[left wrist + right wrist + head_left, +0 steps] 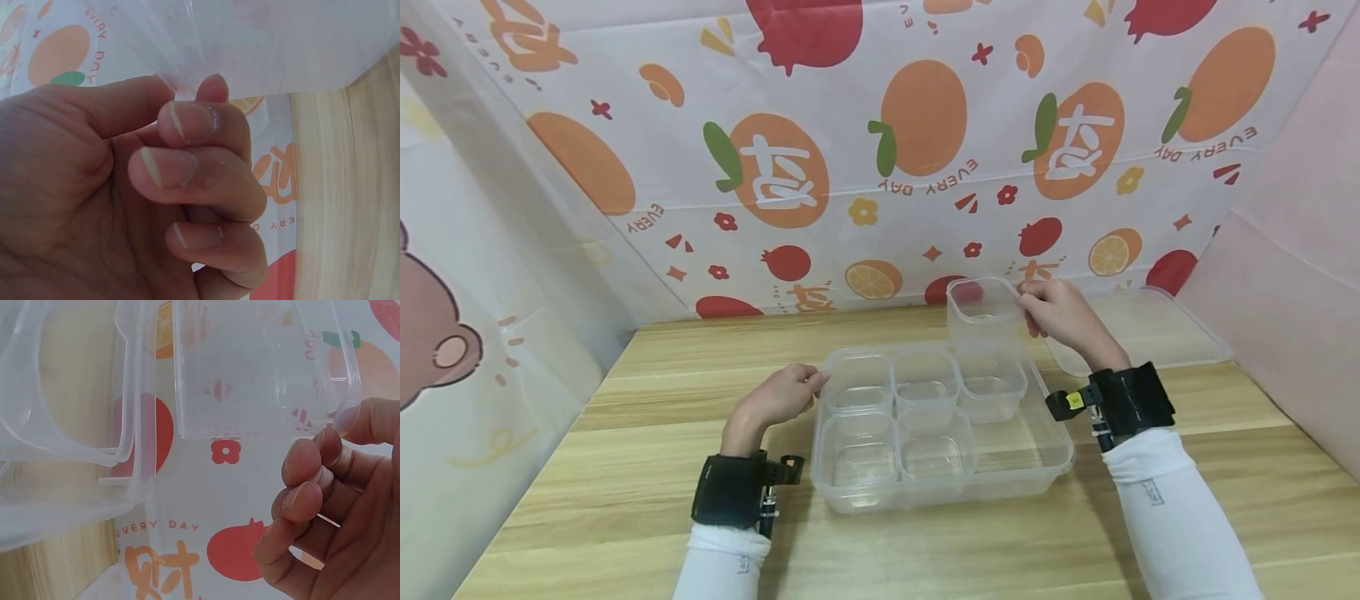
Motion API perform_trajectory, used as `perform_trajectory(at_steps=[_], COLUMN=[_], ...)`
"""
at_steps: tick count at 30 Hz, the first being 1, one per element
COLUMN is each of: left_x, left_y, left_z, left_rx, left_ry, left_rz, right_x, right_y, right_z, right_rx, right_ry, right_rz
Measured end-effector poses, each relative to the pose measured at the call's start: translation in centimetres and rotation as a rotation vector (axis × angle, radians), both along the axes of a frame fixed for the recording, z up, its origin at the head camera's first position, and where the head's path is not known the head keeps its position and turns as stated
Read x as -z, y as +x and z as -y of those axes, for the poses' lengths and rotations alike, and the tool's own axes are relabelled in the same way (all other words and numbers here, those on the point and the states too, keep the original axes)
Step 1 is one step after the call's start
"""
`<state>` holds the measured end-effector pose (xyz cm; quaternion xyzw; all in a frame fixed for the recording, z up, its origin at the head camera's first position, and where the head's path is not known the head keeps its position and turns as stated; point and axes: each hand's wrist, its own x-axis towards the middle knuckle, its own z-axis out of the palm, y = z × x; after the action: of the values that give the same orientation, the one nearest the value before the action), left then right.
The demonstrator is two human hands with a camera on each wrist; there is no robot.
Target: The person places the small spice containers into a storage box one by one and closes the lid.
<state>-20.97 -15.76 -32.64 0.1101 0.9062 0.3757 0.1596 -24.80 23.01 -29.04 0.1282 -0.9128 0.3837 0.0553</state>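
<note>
A large clear plastic box (1022, 483) sits on the table, with several small square clear containers (859, 450) standing inside it in two rows. Its front right part holds no small container. My left hand (778, 396) pinches the box's rim near the back left corner; in the left wrist view, thumb and forefinger meet at the plastic edge (281, 50) and the other fingers curl. My right hand (1067, 317) pinches the rim of another small clear container (983, 312) by its right corner. That container is held upright above the box's back right side, also seen in the right wrist view (250, 381).
A flat clear lid (1157, 333) lies on the table at the back right, partly behind the right hand. A fruit-printed cloth (925, 250) hangs along the table's back edge. Pale cloths (1300, 275) stand at both sides.
</note>
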Motion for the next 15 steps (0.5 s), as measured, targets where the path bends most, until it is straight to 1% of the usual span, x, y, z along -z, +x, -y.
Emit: perform_trajectory(at_steps=[10, 15], left_x=[0.0, 0.0], left_y=[0.0, 0.0], left_z=[0.0, 0.0], left_rx=[0.000, 0.000], left_ry=[0.009, 0.011], left_rz=[-0.005, -0.003], right_x=[0.0, -0.1], right_y=[1.2, 1.8], right_z=[-0.4, -0.6], right_rx=[0.003, 0.023], right_ry=[-0.019, -0.025], right_rz=[-0.056, -0.051])
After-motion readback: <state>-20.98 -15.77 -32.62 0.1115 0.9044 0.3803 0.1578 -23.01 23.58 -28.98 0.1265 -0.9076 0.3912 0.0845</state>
